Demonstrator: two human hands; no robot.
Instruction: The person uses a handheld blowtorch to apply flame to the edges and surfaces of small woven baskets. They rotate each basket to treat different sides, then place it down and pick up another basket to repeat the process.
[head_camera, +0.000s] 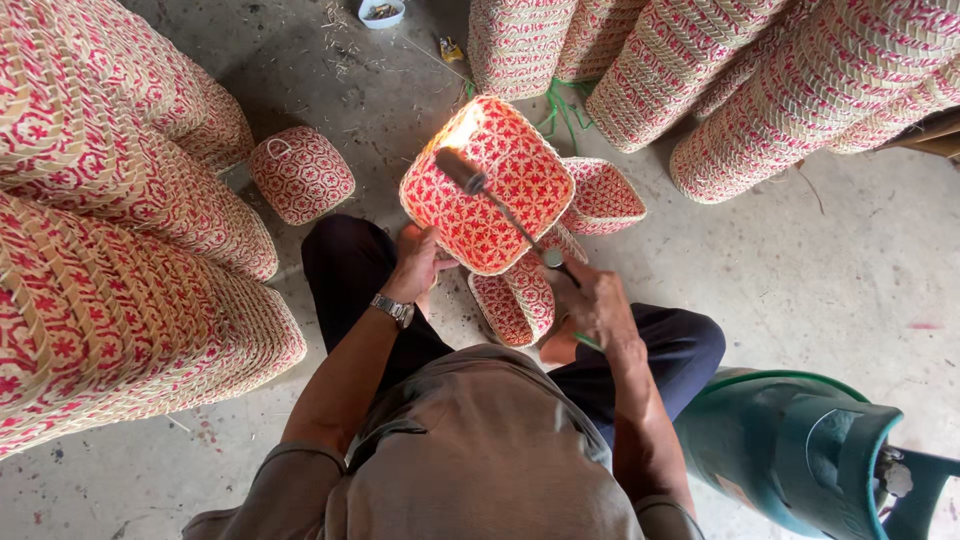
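A square woven basket (487, 185) in red and straw colours is held tilted above the concrete floor (800, 280), its base turned up toward the camera, in front of the seated person's knees. The left hand (420, 262) grips its lower left edge, fingers wrapped closed around the rim. The right hand (595, 300) is closed around the handle of a gas torch (500, 205), whose dark nozzle lies over the basket's base with a bright glow at the upper left corner. A thin green hose (588, 342) shows just under this hand.

Just below the basket, between the hands, a smaller woven basket (515, 300) of the same pattern rests near the person's legs. Another open basket (600, 195) lies on the floor just to the right, and a rounded one (300, 173) sits to the left. Tall stacks of baskets (110, 240) fill the left side, and more stacks (760, 80) lean along the top edge. A green gas cylinder (800, 450) lies at the lower right. A wristwatch (394, 309) is on the left wrist.
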